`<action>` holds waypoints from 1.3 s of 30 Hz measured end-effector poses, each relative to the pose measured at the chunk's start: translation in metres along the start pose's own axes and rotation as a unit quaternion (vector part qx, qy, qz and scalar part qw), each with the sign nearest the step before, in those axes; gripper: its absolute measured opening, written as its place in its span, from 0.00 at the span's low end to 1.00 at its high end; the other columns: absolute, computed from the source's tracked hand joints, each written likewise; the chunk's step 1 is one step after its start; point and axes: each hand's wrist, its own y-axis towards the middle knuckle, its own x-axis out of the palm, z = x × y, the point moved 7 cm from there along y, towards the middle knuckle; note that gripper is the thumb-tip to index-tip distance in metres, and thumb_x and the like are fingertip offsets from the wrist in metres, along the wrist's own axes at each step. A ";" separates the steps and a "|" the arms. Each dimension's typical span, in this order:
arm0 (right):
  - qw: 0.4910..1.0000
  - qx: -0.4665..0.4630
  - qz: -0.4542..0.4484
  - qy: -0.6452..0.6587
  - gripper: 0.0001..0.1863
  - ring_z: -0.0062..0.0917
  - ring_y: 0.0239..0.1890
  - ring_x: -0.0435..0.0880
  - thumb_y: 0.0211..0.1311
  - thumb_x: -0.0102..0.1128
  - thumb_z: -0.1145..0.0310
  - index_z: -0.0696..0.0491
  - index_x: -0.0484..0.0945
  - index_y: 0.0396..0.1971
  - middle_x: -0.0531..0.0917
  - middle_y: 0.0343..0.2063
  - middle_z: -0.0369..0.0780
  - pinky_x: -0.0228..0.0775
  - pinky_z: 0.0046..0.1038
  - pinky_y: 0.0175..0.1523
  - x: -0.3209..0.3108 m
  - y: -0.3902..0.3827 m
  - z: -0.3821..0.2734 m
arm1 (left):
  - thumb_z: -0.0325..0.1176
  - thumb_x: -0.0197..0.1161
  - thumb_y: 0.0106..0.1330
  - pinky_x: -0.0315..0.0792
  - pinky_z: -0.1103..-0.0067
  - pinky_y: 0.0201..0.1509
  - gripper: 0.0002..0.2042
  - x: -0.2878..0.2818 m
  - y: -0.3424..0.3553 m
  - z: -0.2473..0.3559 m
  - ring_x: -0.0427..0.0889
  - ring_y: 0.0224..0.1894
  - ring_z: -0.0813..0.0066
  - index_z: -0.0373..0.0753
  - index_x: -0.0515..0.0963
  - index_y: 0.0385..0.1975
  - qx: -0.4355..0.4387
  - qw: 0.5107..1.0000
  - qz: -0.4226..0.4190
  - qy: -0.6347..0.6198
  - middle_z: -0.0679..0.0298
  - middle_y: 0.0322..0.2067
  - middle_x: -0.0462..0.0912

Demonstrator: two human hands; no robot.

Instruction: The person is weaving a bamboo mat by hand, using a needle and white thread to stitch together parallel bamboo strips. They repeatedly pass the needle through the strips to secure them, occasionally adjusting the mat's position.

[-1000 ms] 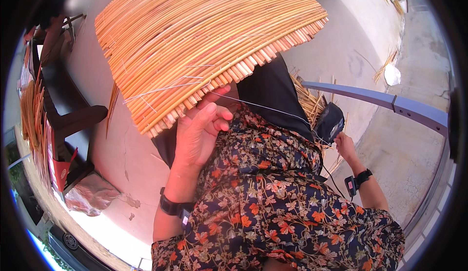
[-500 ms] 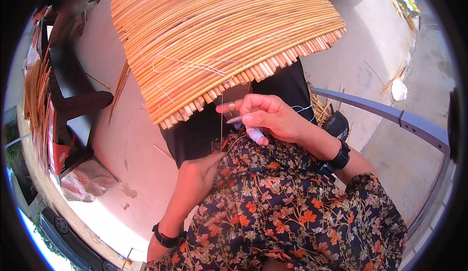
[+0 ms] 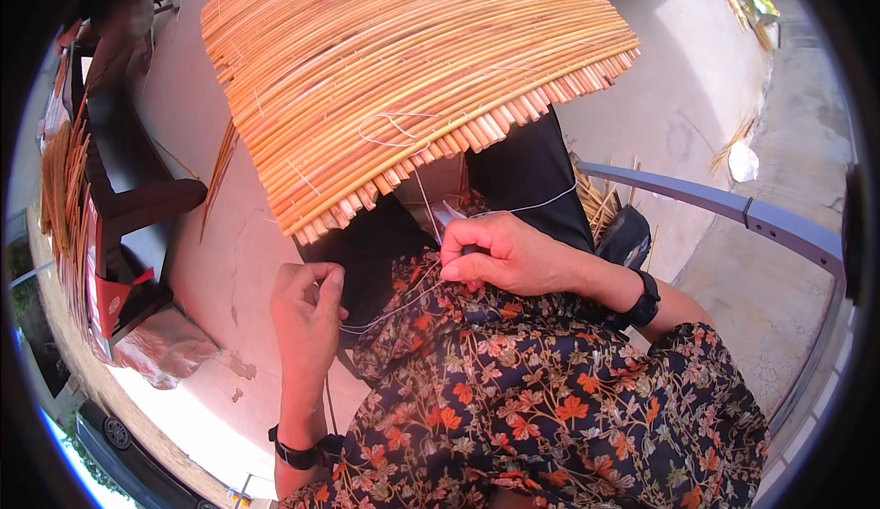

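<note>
Across my lap leans a mat of thin reed stalks [image 3: 412, 78], bound with pale thread, its cut ends facing me. A loose loop of white string [image 3: 390, 130] rests on it, and one strand drops from its near edge toward my right hand. My right hand [image 3: 513, 252] is closed below that edge. By its fingertips shows a small pale pointed blade [image 3: 447, 214]; its handle is mostly hidden in the palm. To the left, my left hand [image 3: 310, 306] pinches a string that runs across my lap to beneath my right hand.
A grey curved metal bar [image 3: 687, 194] passes at the right, beside a bundle of reeds [image 3: 599, 207]. On the left are a dark bench [image 3: 151, 197], a red-brown stone [image 3: 163, 349] and standing reeds [image 3: 64, 188]. Another person [image 3: 115, 14] sits far left.
My left hand has moved left and up off my lap, drawing string out. My right hand has curled closed and lowered slightly. The loop on the mat has become smaller.
</note>
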 end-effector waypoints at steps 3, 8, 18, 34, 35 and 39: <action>0.981 -0.064 0.050 -0.175 0.09 0.30 0.30 0.82 0.67 0.62 0.67 0.57 0.76 0.34 0.81 0.28 0.40 0.73 0.30 0.36 -0.012 -0.011 -0.011 | 0.27 0.64 0.68 0.71 0.84 0.23 0.07 0.002 0.010 0.018 0.75 0.23 0.80 0.30 0.83 0.41 0.040 0.992 0.057 0.107 0.61 0.40 0.77; 0.971 -0.044 0.094 -0.214 0.09 0.40 0.34 0.81 0.65 0.63 0.66 0.55 0.76 0.34 0.80 0.29 0.44 0.72 0.35 0.38 -0.023 -0.040 -0.017 | 0.31 0.62 0.71 0.72 0.85 0.26 0.09 0.052 -0.005 0.044 0.78 0.25 0.79 0.31 0.79 0.41 -0.095 0.966 -0.117 -0.212 0.62 0.34 0.80; 0.959 -0.055 0.176 -0.215 0.07 0.33 0.45 0.81 0.64 0.62 0.70 0.57 0.76 0.32 0.81 0.45 0.43 0.72 0.30 0.49 -0.056 -0.037 -0.011 | 0.29 0.57 0.73 0.65 0.88 0.26 0.12 0.104 0.046 0.019 0.70 0.22 0.86 0.33 0.79 0.52 -0.038 0.884 -0.156 -0.439 0.72 0.24 0.76; 0.940 -0.081 0.162 0.291 0.07 0.32 0.57 0.80 0.71 0.58 0.68 0.56 0.75 0.37 0.82 0.47 0.43 0.70 0.37 0.65 -0.045 0.016 0.006 | 0.18 0.60 0.55 0.74 0.71 0.29 0.22 0.083 0.004 0.052 0.80 0.23 0.60 0.39 0.81 0.52 0.330 0.925 -0.079 0.173 0.55 0.22 0.78; 0.942 -0.075 0.155 0.287 0.07 0.31 0.56 0.80 0.71 0.58 0.68 0.56 0.76 0.37 0.82 0.46 0.42 0.70 0.37 0.65 -0.044 0.017 0.005 | 0.18 0.60 0.54 0.74 0.70 0.29 0.23 0.085 0.003 0.052 0.80 0.23 0.60 0.39 0.81 0.52 0.333 0.920 -0.086 0.188 0.55 0.22 0.78; 0.959 -0.057 0.134 0.243 0.06 0.30 0.55 0.81 0.71 0.58 0.70 0.57 0.76 0.37 0.83 0.45 0.41 0.72 0.36 0.64 -0.042 0.014 -0.005 | 0.23 0.65 0.55 0.75 0.74 0.28 0.18 0.089 0.000 0.049 0.81 0.24 0.65 0.36 0.82 0.47 0.359 0.901 -0.087 0.226 0.61 0.27 0.81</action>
